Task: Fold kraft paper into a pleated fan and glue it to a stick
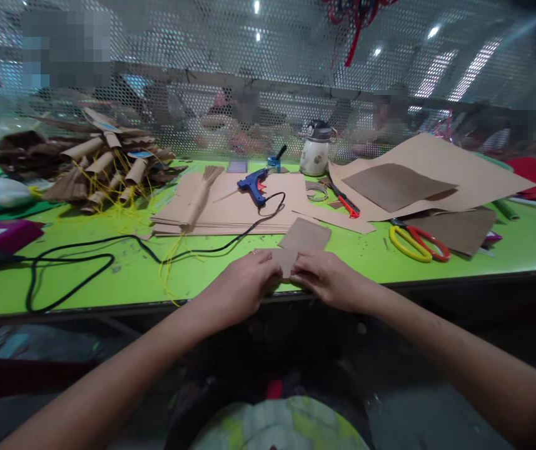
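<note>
"Head view: start nearest. Gripping what?"

"Pinching a small kraft-paper piece [285, 262] with left hand [252, 280] and right hand [333, 280] at once, fingers and thumbs closed on it from either side."

"Lying which way from the grip?"

"Directly between both pinches, at the near edge of the green tabletop [131, 287], so about equally close to each hand. Seemingly longest from left to right, across from one hand to the other; impossible to be sure, with the ends partly covered by fingers."

"And just past that?"

"See a loose kraft-paper square [306, 234] lying askew beyond the knuckles, a little to the right, so closer to the right hand than to the left. Hard to tell whether touching the fingers or just behind them."

"Farther out?"

"Look right for scissors [409, 230] with one yellow and one red handle, turned toward the near edge. Look ahead and left for a stack of kraft sheets [230, 220], bearing a fringed paper roll [197, 203] and a blue glue gun [251, 184]."

"At the very back?"

"Find a lidded bottle [314, 153] standing upright, then a perforated mesh partition [178, 115]."
</note>
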`<state>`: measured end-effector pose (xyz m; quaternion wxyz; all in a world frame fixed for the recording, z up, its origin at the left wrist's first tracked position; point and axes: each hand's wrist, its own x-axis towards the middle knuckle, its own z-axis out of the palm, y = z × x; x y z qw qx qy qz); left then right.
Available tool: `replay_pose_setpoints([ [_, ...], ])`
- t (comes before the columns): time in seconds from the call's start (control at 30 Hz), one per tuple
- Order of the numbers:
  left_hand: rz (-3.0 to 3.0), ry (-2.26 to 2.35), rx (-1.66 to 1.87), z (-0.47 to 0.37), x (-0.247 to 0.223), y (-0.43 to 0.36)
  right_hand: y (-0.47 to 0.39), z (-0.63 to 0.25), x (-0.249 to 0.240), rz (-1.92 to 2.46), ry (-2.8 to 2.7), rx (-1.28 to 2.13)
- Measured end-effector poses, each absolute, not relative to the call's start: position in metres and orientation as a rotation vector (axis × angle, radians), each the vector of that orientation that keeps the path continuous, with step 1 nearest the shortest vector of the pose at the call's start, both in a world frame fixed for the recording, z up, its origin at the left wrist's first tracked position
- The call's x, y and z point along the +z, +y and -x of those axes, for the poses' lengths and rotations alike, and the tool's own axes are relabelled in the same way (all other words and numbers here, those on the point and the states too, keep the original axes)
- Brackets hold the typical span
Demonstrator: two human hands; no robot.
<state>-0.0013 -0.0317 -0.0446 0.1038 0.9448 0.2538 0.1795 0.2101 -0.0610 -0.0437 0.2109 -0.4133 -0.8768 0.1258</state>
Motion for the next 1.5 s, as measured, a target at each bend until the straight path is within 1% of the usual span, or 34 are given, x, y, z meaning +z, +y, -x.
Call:
replay_pose_setpoints([
  [0.13,-2.706,0.776,0.387,0.004,-0.037,-0.022,-0.053,-0.209,-0.028,1.255,-2.487,0.551],
  [0.23,-2.625,0.774,0.342,0.003,-0.034,-0.017,-0.05,-0.208,-0.02,1.314,-2.494,0.657],
  [0.37,-2.541,0.72,0.326,0.003,-0.03,-0.013,-0.046,-0.208,-0.02,1.304,-2.502,0.712],
  [0.6,-2.567,0.683,0.218,0.002,-0.025,-0.001,-0.043,-0.212,-0.023,1.268,-2.448,0.763],
  [0.83,-2.621,0.63,0.312,0.004,-0.028,0.001,-0.048,-0.216,-0.035,1.182,-2.271,0.801],
  [1.03,-2.533,0.712,0.333,0.005,-0.028,-0.007,-0.047,-0.219,-0.037,1.149,-2.21,0.856],
  [1.37,-2.618,0.661,0.34,0.004,-0.025,-0.012,-0.038,-0.215,-0.035,1.136,-2.312,0.912],
  [1.5,-2.666,0.682,0.347,0.004,-0.028,-0.013,-0.034,-0.215,-0.031,1.212,-2.351,0.923],
])
